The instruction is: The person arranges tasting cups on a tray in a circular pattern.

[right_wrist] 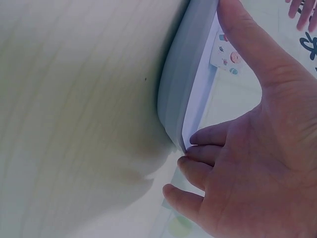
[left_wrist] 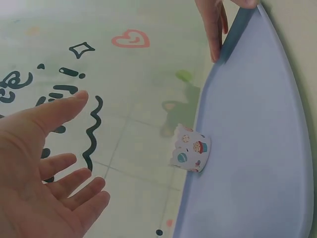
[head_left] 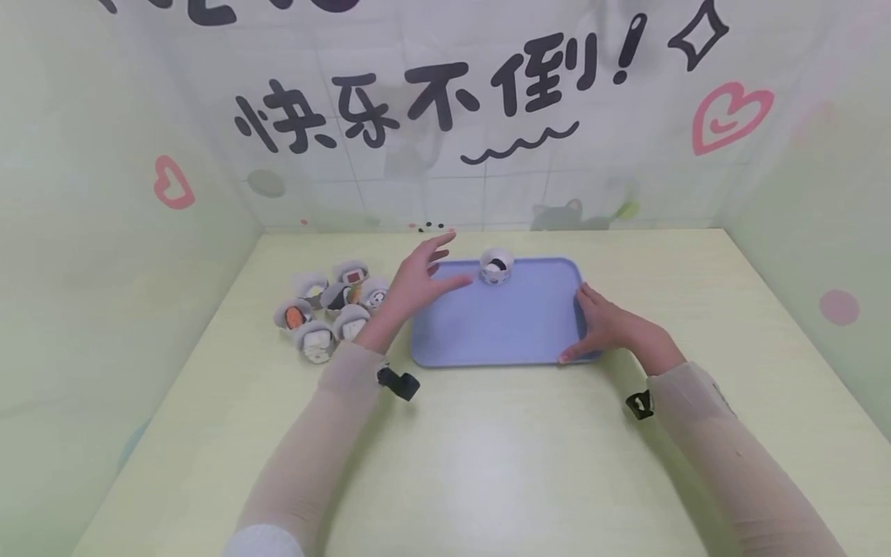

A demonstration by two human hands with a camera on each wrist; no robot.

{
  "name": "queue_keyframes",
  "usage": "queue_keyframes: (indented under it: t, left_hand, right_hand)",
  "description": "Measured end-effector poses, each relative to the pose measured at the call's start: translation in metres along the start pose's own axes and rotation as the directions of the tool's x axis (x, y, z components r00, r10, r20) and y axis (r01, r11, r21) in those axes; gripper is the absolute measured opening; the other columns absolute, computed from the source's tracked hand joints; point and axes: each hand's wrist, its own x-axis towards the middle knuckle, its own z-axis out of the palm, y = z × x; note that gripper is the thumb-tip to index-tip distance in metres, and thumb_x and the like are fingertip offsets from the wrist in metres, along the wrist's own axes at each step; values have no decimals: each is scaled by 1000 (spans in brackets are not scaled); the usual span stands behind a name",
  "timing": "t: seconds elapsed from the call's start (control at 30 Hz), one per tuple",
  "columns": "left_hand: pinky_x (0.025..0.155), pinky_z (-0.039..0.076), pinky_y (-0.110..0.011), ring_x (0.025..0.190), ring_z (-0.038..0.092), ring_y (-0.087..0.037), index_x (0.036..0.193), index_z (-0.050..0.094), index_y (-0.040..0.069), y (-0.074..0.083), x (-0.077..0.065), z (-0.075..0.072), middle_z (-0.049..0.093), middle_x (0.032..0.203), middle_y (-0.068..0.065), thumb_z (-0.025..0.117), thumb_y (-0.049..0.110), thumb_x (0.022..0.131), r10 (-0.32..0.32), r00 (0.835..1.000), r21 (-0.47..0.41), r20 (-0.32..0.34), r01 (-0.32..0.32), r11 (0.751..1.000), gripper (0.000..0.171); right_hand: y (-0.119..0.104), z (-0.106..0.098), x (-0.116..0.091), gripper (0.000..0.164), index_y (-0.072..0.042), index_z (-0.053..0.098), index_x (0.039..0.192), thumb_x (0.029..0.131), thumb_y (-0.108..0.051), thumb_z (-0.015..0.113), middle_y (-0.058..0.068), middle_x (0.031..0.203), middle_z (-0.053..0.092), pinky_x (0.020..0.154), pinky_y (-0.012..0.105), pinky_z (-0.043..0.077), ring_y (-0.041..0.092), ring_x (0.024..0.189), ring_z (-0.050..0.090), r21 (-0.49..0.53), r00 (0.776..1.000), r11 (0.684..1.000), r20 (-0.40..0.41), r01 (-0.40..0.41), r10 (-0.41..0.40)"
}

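Observation:
A blue rectangular tray (head_left: 501, 325) lies on the table. At its far rim stands a printed paper baking cup (head_left: 498, 277) with a white and black piece inside; its cupcake print shows on the baking cup (left_wrist: 192, 149) in the left wrist view. My left hand (head_left: 418, 282) is held in the air by the tray's left end, fingers spread, holding nothing. My right hand (head_left: 607, 321) spans the tray's near right corner, thumb at the front rim and fingertips touching the right rim, as the right hand (right_wrist: 247, 134) shows from close by.
Left of the tray, several paper cups with toy-like sushi pieces (head_left: 317, 345) are clustered on the pale wooden table (head_left: 473, 456). My left forearm passes beside them. A printed backdrop (head_left: 418, 186) rises behind the table, with side panels left and right.

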Motion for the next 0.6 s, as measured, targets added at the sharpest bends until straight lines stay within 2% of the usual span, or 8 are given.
queue_keyframes:
  t: [0.2, 0.4, 0.6]
  left_hand:
    - [120, 38, -39, 144, 43, -27, 153, 38, 15, 0, -23, -22, 36, 160, -6, 80, 25, 85, 32, 999, -23, -29, -32, 999, 81]
    - [123, 33, -40, 148, 37, -27, 155, 34, 16, -5, -51, -48, 32, 162, -5, 78, 21, 87, 1, 999, -56, -36, -3, 998, 81]
    - [123, 32, -43, 147, 38, -26, 155, 34, 18, -12, -74, -72, 35, 161, -5, 75, 22, 89, -28, 997, -33, -67, 26, 999, 77]
  right_hand:
    - [1, 0, 0, 135, 22, 5, 148, 68, -45, 90, 44, 157, 0, 123, 62, 15, 56, 147, 6, -18, 1000, 1000, -17, 9, -9]
    - [2, 0, 2, 136, 21, 4, 149, 68, -47, 89, 42, 158, -1, 123, 61, 14, 56, 148, 6, -1, 1000, 1000, -12, 4, -4]
    - [4, 2, 1, 138, 22, 5, 149, 66, -50, 89, 42, 158, -2, 123, 62, 13, 56, 148, 5, 21, 1000, 1000, -13, 3, -3]
